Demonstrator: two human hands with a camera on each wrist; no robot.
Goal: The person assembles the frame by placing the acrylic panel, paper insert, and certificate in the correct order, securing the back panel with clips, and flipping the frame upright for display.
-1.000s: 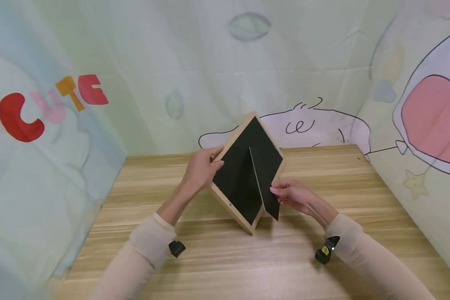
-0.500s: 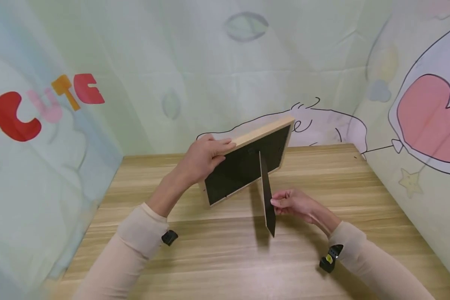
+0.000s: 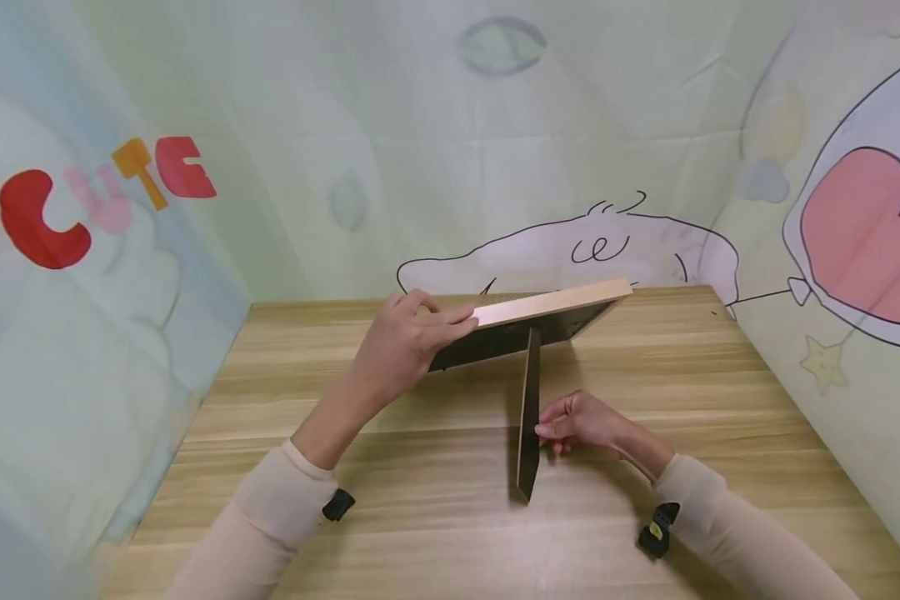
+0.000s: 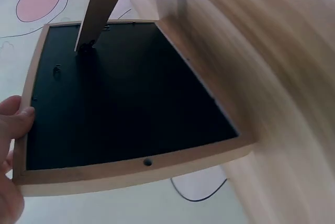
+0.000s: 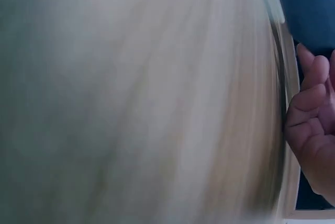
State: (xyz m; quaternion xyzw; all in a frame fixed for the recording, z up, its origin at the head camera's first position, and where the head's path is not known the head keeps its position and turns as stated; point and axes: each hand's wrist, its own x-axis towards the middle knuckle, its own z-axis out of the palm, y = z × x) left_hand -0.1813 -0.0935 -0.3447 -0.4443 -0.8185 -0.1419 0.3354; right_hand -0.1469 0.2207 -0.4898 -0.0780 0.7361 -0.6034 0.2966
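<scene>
A picture frame [image 3: 551,305] with a light wooden border leans over the table, its black back [image 4: 115,98] turned toward me. My left hand [image 3: 405,346] grips its upper left edge, thumb on the back side in the left wrist view. From the middle of the back a black easel stand [image 3: 529,417] swings out and down, its foot close over the tabletop. My right hand [image 3: 585,425] pinches the stand's right edge between thumb and fingers. In the right wrist view the right hand [image 5: 314,124] shows at the right side, by the stand [image 5: 309,9]. The frame's front is hidden.
The wood-grain table [image 3: 420,533] spreads under both hands. Printed cloth [image 3: 307,167] hangs behind and at both sides, close to the table's back edge. Small black devices [image 3: 654,533] sit at both wrists.
The frame has turned from a diamond-like tilt to a lower, flatter lean, its top edge toward me. The stand's foot has come nearer, with my right hand moving down along with it.
</scene>
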